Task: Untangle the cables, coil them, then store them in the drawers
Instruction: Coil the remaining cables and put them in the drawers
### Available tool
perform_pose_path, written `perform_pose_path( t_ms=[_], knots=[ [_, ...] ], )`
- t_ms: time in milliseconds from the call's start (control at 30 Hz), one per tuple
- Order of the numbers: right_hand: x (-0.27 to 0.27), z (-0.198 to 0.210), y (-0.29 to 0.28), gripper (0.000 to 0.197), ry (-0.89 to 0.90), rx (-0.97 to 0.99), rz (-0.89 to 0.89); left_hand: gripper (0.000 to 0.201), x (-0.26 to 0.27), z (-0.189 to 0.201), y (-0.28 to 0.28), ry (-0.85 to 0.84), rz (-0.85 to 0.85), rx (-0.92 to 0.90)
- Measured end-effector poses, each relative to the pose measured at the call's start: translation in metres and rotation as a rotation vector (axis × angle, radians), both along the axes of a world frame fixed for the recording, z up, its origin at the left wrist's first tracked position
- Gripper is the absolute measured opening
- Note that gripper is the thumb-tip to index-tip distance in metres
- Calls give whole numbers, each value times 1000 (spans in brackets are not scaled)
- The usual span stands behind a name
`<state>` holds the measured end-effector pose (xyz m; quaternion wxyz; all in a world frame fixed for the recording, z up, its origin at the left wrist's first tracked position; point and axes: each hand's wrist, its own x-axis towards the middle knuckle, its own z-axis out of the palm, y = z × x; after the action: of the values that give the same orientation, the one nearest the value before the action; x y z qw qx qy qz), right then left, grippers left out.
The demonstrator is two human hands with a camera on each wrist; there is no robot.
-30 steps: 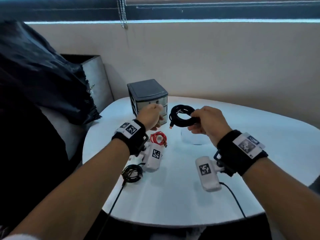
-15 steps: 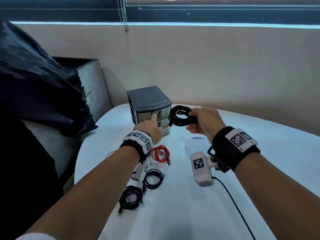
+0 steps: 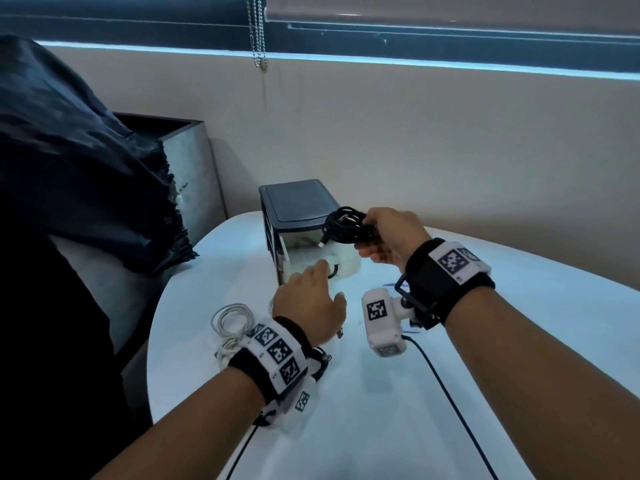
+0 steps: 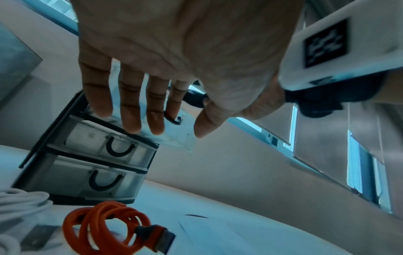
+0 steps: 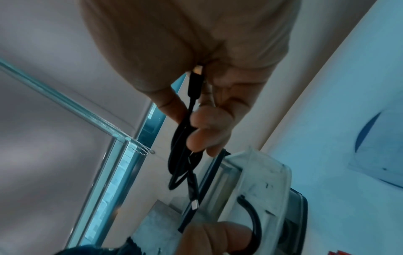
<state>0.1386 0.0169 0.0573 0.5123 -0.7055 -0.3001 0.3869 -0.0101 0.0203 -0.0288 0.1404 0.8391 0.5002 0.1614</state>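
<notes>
A: Which landmark anchors the scene?
B: The small drawer unit (image 3: 298, 216) standing at the far left part of the white round table (image 3: 467, 358). Its top drawer (image 3: 341, 263) is slid out toward the viewer; the two drawers beneath sit flush in the frame.

A: How do the hands lie relative to that unit?
B: The right hand (image 3: 393, 237) is raised just right of the unit's lid, fingers curled round a coiled black cable (image 3: 346, 225), which hangs over the open top drawer with one plug dangling into its mouth. The left hand (image 3: 310, 299) is in front of the unit, fingers extended and loosely spread, tips at the top drawer's front; it holds nothing.

A: What edges and free room are shown?
B: The table's left edge curves close behind the unit. A broad bare surface extends to the right of the unit. In front of it, near the left wrist, lies a coiled white cable (image 3: 232, 318).

A: What does each view add?
B: The left wrist view shows a coiled orange cable (image 4: 104, 226) with a USB plug lying in front of the unit, almost wholly hidden by the left hand in the head view, and the curved black handles of the lower drawers. The right wrist view shows the black cable's plug (image 5: 194, 205) above the top drawer's pale rim.
</notes>
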Motion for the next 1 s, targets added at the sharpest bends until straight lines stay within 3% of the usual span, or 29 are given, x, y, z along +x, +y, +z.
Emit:
perform_pose_path(
  t_ms=[133, 233, 367, 433, 567, 633, 767, 800, 867, 933, 1000],
  knots=[
    [-18, -3, 12, 21, -114, -170, 130, 43, -8, 1, -15, -50, -20, -5],
    [-29, -7, 19, 32, -226, -255, 236, 45, -16, 1, -15, -93, -44, -38],
    [-38, -15, 24, 30, -789, -204, 307, 46, -18, 0, -12, -118, -57, -34],
    [-46, -20, 25, 31, -977, -168, 358, 44, -18, -1, -11, -120, -58, -29],
    [-52, -30, 31, 49, -1002, -140, 518, 40, -21, -4, -11, -133, -95, -13],
    [-50, -30, 37, 48, -978, -117, 566, 43, -23, -5, -9, -146, -103, -26],
    [-40, -27, 43, 32, -673, 47, 541, 47, -26, -5, -6, -160, -84, -56],
    [-38, -28, 42, 29, -687, 75, 511, 47, -27, -5, -6, -164, -81, -57],
    [-34, -31, 40, 27, -884, 85, 441, 46, -26, -6, -7, -174, -80, -57],
    [-36, -33, 36, 44, -1041, 32, 452, 46, -25, -6, -8, -186, -81, -60],
    [-39, -36, 34, 54, -1084, -18, 493, 43, -24, -6, -8, -195, -80, -57]
  ],
)
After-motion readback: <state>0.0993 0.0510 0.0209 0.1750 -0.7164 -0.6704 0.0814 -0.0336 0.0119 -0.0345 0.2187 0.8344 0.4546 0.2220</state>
